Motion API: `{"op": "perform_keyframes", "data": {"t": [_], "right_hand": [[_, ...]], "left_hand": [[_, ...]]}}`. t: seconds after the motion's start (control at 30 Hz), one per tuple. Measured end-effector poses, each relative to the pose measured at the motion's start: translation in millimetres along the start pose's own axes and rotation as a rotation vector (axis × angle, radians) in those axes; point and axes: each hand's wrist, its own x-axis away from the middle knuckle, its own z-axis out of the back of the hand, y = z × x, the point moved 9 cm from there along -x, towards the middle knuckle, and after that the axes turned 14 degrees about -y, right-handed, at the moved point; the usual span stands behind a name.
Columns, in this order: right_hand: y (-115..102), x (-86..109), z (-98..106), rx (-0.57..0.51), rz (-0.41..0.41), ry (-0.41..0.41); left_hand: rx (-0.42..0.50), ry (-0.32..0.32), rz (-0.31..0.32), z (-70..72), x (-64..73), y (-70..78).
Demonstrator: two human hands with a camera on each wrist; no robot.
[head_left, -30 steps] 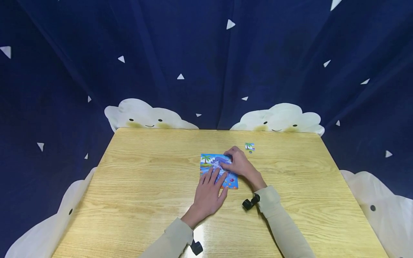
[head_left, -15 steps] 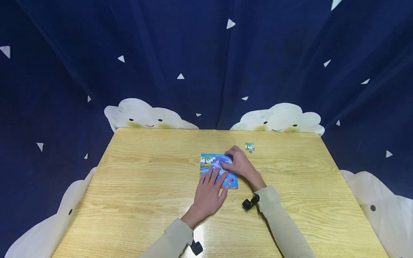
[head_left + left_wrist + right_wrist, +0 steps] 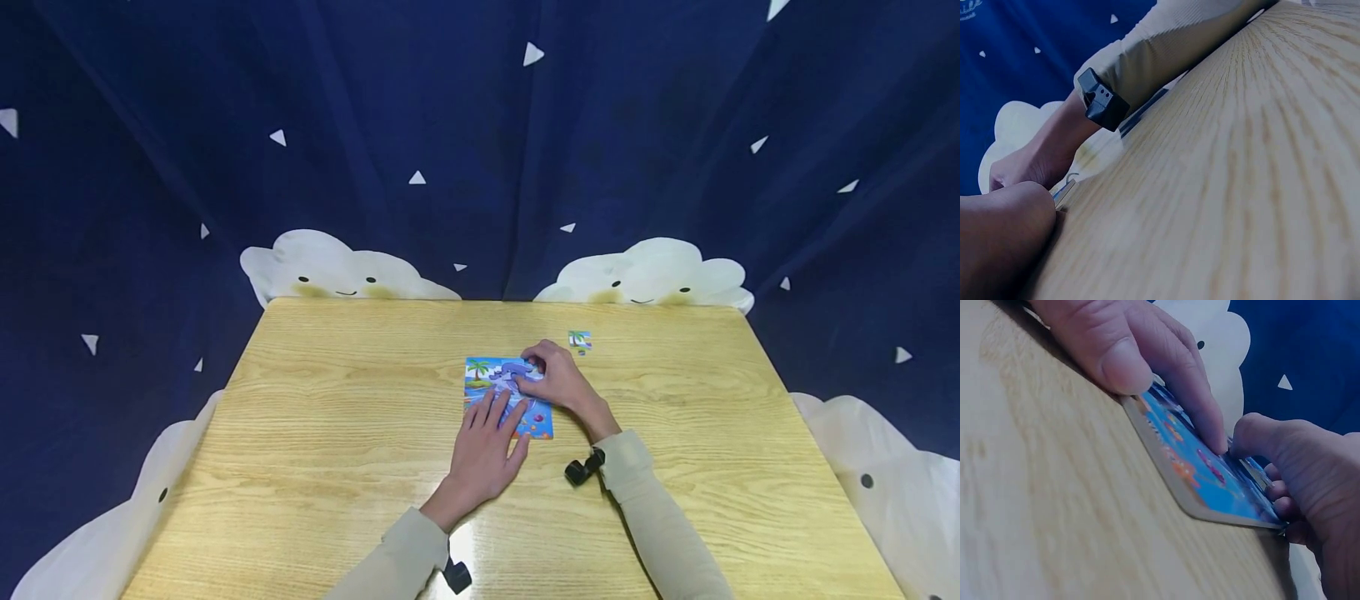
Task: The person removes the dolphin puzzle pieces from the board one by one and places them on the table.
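Note:
A square jigsaw puzzle (image 3: 477,385) lies on the table, printed with a purple dolphin, a palm tree and blue sea. My left hand (image 3: 483,458) rests on its lower part, fingers spread and nearly straight. In the right wrist view, the left thumb (image 3: 1127,367) lies at the puzzle's near edge. At the upper right of the puzzle, my right hand (image 3: 562,379) has curled fingers and pinches a puzzle piece (image 3: 1259,472) between thumb and fingertips, most of it hidden by the hand. A small puzzle piece (image 3: 580,339) with a palm tree lies beyond the right hand.
The wooden table (image 3: 337,417) has its back edge against a dark blue curtain (image 3: 420,100) with white triangles and clouds. Black wrist cameras sit at both cuffs; the right one (image 3: 583,468) hangs over the table close to the puzzle's lower right.
My right thumb and fingers have shifted slightly to the right at the puzzle's upper right corner. The left hand stays in place. The head view has moved very slightly.

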Motion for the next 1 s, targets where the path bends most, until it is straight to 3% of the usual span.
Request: {"op": "perform_keyframes", "data": {"t": [0.37,0.8,1.0], "right_hand": [[7,5.3,11,-0.027,0.009,0.045],[23,24.4,40,-0.112,0.006,0.131],[33,35.1,57,-0.093,0.011,0.163]], "left_hand": [[0.015,0.016,-0.005,-0.6,-0.5,0.4],[0.021,0.06,-0.018,3.5,1.2,0.0],[0.041,0.065,-0.026,3.7,1.7,0.3]]}}
